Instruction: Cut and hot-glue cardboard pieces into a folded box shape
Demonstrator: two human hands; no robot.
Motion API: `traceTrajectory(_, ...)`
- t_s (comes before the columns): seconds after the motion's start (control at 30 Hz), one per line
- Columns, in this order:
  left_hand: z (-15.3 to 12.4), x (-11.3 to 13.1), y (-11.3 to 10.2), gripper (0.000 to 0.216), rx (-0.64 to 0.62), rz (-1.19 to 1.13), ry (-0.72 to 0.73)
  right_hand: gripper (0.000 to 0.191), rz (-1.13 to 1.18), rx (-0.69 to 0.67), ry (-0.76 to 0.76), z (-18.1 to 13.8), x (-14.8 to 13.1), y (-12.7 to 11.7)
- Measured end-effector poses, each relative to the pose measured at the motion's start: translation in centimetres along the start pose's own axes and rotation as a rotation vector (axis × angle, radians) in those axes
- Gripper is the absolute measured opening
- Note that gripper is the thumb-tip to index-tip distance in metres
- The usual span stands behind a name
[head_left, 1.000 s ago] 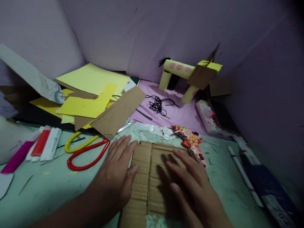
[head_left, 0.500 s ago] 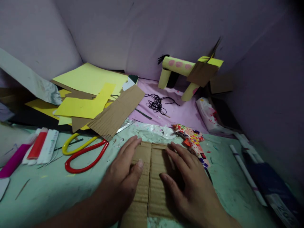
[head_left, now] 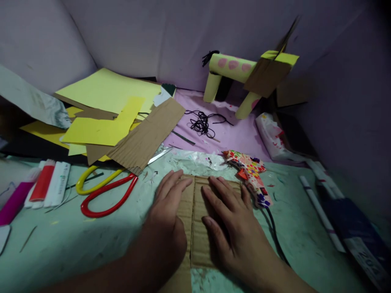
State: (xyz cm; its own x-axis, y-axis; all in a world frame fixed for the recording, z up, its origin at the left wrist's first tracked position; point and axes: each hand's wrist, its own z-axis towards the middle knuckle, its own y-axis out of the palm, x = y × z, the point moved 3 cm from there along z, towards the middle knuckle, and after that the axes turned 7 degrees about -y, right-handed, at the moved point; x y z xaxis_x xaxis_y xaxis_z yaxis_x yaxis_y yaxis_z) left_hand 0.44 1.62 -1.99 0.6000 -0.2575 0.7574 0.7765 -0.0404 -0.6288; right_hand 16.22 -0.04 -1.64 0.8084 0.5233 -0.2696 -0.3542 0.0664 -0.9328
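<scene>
Two pieces of brown corrugated cardboard lie side by side in front of me, a narrow line between their edges. My left hand rests along the left cardboard strip, its fingers stretched forward and the thumb bent alongside. On the right cardboard piece my right hand lies flat with its fingers spread. Just beyond the right hand is a flower-patterned glue gun, its black cord running down behind that hand. Scissors with red and yellow handles lie left of the left hand, blades partly under a cardboard strip.
A yellow paper-tube animal with a cardboard head stands at the back. Tangled black string lies before it. Yellow sheets and a cardboard strip are piled at left, markers nearer. A dark blue packet is at right.
My right hand has flattened and spread further over the right cardboard piece. My left thumb has drawn back and bent. The view has shifted slightly.
</scene>
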Motion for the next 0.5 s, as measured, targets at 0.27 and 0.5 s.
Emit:
traceTrajectory(0.27, 0.0, 0.14, 0.02, 0.078, -0.073, 0.053, -0.003, 0.048, -0.039, -0.074, -0.021, 0.1, -0.33, 0.19)
traceTrajectory(0.5, 0.04, 0.34, 0.14, 0.076, -0.098, 0.062, -0.007, 0.047, -0.042, -0.078, -0.018, 0.26, -0.36, 0.16)
